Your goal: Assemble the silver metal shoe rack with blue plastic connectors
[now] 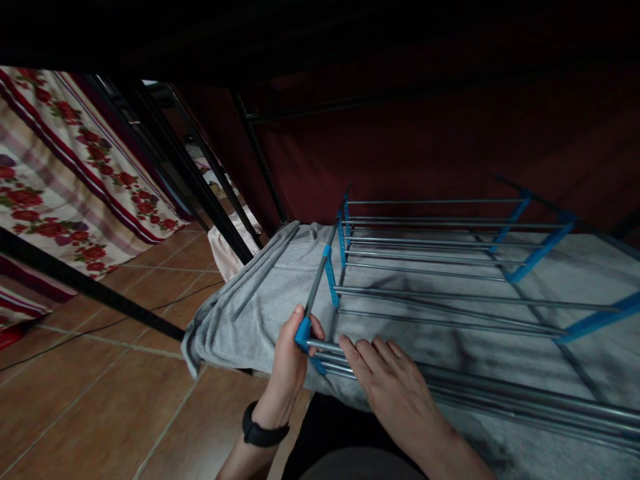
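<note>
A rack of thin grey metal tubes [430, 294] with blue plastic connectors lies across a grey blanket. My left hand [290, 353], with a black band on its wrist, pinches the blue corner connector [303, 331] at the rack's near left end. Just to its right, my right hand [395, 383] is curled over the near metal tube [323, 345], its thumb beside the connector. Several more tubes run parallel beneath that hand, partly hidden by it. On the blanket to the left rests a separate thin rod [267, 283].
The grey blanket [295, 267] covers a low bed surface, framed by black metal posts [200, 180]. A dark red curtain [400, 153] hangs behind. Brown floor tiles [120, 400] with a thin cable, and a floral curtain [55, 173], are on the left.
</note>
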`<state>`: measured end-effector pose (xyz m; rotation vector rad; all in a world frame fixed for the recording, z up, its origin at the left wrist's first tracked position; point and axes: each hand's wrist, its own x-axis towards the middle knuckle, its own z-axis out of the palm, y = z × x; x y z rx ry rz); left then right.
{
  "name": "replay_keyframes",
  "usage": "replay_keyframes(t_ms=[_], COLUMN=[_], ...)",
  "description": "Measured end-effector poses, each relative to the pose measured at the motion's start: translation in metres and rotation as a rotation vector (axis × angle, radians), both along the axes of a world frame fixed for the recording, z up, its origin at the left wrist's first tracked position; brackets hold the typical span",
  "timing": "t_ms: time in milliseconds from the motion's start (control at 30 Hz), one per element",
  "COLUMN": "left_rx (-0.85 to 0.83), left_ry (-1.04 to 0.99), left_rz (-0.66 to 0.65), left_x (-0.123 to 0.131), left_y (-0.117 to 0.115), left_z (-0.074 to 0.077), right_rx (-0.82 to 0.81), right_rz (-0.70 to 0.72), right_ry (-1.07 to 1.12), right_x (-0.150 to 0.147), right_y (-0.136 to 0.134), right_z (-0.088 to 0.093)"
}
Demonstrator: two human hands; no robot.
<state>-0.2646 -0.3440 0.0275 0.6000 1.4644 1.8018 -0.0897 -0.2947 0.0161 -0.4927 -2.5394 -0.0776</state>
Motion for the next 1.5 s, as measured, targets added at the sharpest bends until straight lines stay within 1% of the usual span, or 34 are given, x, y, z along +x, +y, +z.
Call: replay_keyframes(t_ms=[100, 167, 333, 467, 600, 767, 900, 1000, 1167, 1267, 1367, 1433, 1500], left_rx=[-0.007, -0.011, -0.004, -0.054, -0.063, -0.061, -0.045, -0.042, -0.033, -0.033, -0.037, -0.026, -0.018], left_ry=[0.0, -0.002, -0.023, -0.025, 0.0, 0.041, 0.074, 0.079, 0.057, 0.056, 0.037, 0.018, -0.017], left_rz=[0.021, 0.012, -0.084, -0.12, -0.163, -0.144, -0.159, -0.142, -0.111, -0.109, -0.116, -0.123, -0.124], left_x=[0.003, 0.004, 0.002, 0.0, -0.001, -0.002, -0.003, -0.002, 0.0, 0.0, 0.0, 0.0, -0.001], left_y=[0.002, 0.002, 0.002, 0.001, 0.0, 0.001, 0.001, 0.001, 0.003, 0.003, 0.002, 0.001, -0.001], left_z=[0.0, 0.0, 0.0, -0.001, -0.003, -0.008, -0.012, -0.015, -0.016, -0.015, -0.012, -0.007, -0.002], right_rx=[-0.008, -0.009, -0.006, -0.006, -0.032, -0.084, -0.153, -0.203, -0.242, -0.217, -0.146, -0.094, -0.061], right_rz=[0.001, 0.011, 0.016, 0.009, -0.009, 0.011, 0.01, 0.007, 0.006, -0.016, -0.005, 0.013, -0.004], right_ry=[-0.001, -0.004, -0.023, -0.03, -0.074, -0.127, -0.17, -0.197, -0.203, -0.165, -0.099, -0.039, 0.049], right_x=[0.001, 0.002, 0.003, 0.003, 0.003, 0.004, 0.005, 0.005, 0.004, 0.001, 0.0, 0.007, 0.026], right_y=[0.001, 0.002, 0.004, 0.004, 0.004, 0.006, 0.007, 0.008, 0.008, 0.006, 0.003, 0.002, 0.007], right_z=[-0.001, -0.001, 0.001, -0.001, 0.001, 0.008, 0.013, 0.016, 0.016, 0.011, 0.007, 0.008, 0.011])
